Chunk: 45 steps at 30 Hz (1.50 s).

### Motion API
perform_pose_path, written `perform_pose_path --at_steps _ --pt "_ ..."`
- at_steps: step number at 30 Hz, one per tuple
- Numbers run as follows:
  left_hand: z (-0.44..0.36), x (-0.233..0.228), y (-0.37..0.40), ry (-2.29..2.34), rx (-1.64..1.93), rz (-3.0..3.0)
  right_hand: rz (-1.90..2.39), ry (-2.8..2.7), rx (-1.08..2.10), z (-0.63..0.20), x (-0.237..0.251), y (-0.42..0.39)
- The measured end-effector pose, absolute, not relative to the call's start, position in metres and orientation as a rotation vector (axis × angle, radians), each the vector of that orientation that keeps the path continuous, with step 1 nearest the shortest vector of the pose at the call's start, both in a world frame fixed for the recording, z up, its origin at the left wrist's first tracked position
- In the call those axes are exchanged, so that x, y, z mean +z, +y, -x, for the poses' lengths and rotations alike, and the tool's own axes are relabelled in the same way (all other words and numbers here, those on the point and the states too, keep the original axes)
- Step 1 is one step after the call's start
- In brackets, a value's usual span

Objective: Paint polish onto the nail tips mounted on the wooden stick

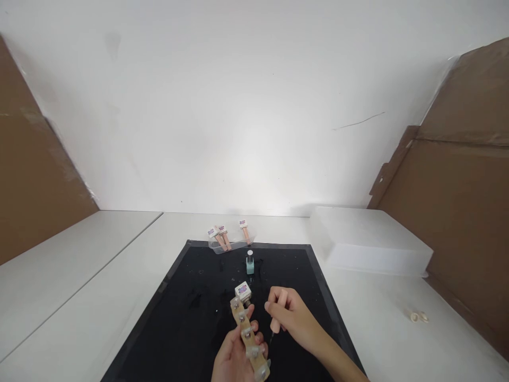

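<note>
Left fingers (229, 344) are gripping a tan strip (250, 341), probably light and stiff, best held by its edges; right fingers (277, 312) are pinching a pink brush (275, 325).

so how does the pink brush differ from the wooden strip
The wooden strip is long and tan; the pink brush is shorter, with a thin dark tip. The wooden strip bears clear pieces in a row; the pink brush bears none. The left hand holds the wooden strip, the right hand the pink brush. Both are over the black mat.
</note>
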State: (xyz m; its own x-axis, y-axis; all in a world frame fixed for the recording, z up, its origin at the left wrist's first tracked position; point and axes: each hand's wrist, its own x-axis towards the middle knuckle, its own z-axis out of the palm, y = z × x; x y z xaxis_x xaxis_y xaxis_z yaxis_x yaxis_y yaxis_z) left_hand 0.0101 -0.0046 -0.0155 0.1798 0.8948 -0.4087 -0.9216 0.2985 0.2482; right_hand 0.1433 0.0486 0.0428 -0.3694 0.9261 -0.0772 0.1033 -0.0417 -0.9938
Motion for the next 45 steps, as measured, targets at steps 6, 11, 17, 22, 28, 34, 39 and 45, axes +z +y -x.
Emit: perform_pose_path --at_steps 6,11,17,22,28,34,39,45 --pt "-0.0116 -0.0144 -0.0054 0.504 1.256 0.068 1.119 -1.520 1.489 -0.1429 0.0428 0.0484" --pt "-0.0126 -0.0149 -0.0064 0.507 1.251 0.037 1.118 -1.503 1.499 -0.1416 0.0463 0.0467" --pt "-0.0137 -0.0179 -0.0043 0.511 1.230 0.034 1.113 -1.489 1.515 -0.1399 0.0483 0.0457" --pt "-0.0149 -0.0168 -0.0030 0.559 1.229 0.049 1.097 -1.482 1.525 -0.1391 0.0478 0.0462" --pt "-0.0159 -0.0138 -0.0027 0.586 1.228 0.057 1.090 -1.481 1.529 -0.1409 0.0460 0.0455" --pt "-0.0157 -0.0134 -0.0027 0.597 1.239 0.058 1.087 -1.489 1.516 -0.1415 0.0451 0.0472" --pt "-0.0159 -0.0125 -0.0039 0.597 1.244 0.056 1.100 -1.489 1.521 -0.1412 0.0478 0.0467" --pt "-0.0161 -0.0122 -0.0047 0.600 1.244 0.066 1.110 -1.494 1.516 -0.1412 0.0485 0.0462"
